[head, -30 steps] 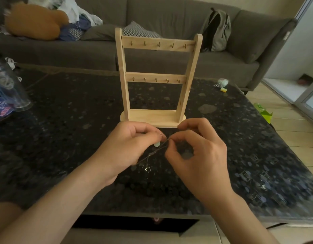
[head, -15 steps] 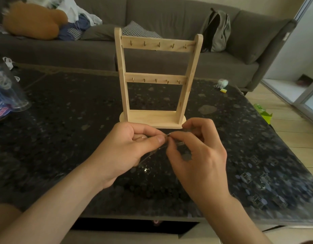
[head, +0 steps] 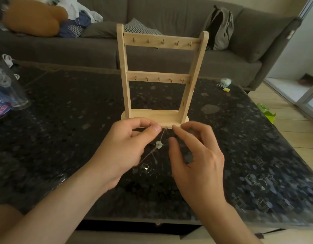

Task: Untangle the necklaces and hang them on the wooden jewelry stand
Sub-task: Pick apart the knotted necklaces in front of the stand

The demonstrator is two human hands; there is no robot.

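A wooden jewelry stand (head: 162, 77) with two bars of small brass hooks, all bare, stands upright on the dark speckled table (head: 64, 120). Just in front of its base I hold thin silver necklace chains (head: 153, 151) with a small pale round pendant (head: 158, 144). My left hand (head: 127, 148) pinches the chain at its top between thumb and forefinger. My right hand (head: 192, 154) pinches another strand a little to the right, its other fingers spread. The chains hang down between the hands to a tangled clump (head: 145, 168) lying on the table.
A clear plastic container (head: 6, 88) and a blue packet lie at the table's left edge. A small key ring with a pale charm (head: 225, 82) sits at the far right corner. A grey sofa (head: 169, 14) with a backpack (head: 220, 28) and cushions runs behind the table.
Both hands have lifted slightly toward the stand's base and moved apart. The chains now stretch between them and the pendant hangs in view again.
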